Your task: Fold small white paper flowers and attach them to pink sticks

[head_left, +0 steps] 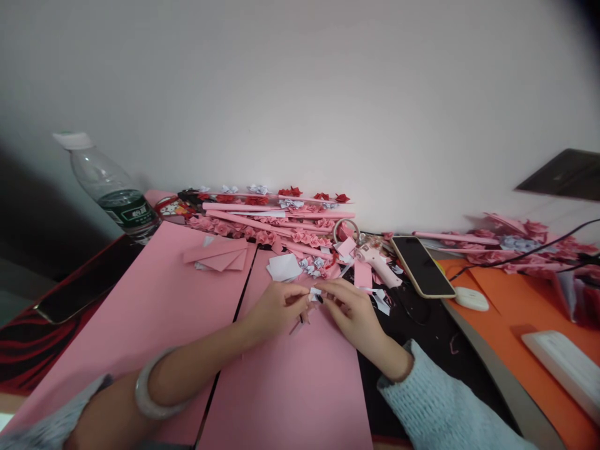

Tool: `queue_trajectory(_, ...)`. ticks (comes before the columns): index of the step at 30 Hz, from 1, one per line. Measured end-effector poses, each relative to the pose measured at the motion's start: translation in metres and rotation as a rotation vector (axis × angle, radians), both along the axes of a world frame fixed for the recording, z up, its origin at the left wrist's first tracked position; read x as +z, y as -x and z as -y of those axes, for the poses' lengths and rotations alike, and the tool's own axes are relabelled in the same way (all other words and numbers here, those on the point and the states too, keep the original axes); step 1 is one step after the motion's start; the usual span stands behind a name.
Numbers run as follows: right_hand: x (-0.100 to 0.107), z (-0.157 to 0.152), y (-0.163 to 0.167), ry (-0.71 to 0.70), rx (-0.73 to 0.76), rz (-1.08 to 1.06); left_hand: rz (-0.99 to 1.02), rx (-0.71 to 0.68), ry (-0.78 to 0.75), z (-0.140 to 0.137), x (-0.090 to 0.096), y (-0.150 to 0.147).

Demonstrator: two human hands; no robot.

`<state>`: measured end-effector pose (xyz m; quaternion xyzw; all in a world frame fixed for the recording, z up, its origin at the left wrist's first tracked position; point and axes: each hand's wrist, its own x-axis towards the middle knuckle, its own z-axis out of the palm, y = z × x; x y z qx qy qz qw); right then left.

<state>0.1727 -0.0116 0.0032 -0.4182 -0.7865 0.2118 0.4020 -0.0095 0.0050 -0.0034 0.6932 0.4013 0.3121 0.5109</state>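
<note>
Over a large pink paper sheet [290, 387], my left hand [279, 309] and my right hand [349, 309] meet fingertip to fingertip. Between them is a small white paper piece [315, 292], pinched from both sides. A thin stick [295, 327] pokes out below my left fingers; I cannot tell exactly how it is held. Just beyond the hands lie white paper squares [284, 267] and small white paper flowers [312, 265]. A pink glue gun [380, 264] rests beyond my right hand, among paper scraps.
Along the wall lie pink paper rolls [281, 212] and red paper flowers [290, 192]. A water bottle [115, 194] stands at the left, near pink paper pieces [220, 255]. To the right are a phone [424, 267], a white mouse [471, 299], a black cable [520, 247] and a white power strip [569, 362].
</note>
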Motion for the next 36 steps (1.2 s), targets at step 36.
queue_trajectory(36,0.0015,0.002,0.0049,0.094,-0.101,-0.203,0.145,-0.001,0.249,0.0001,-0.0046,-0.0034)
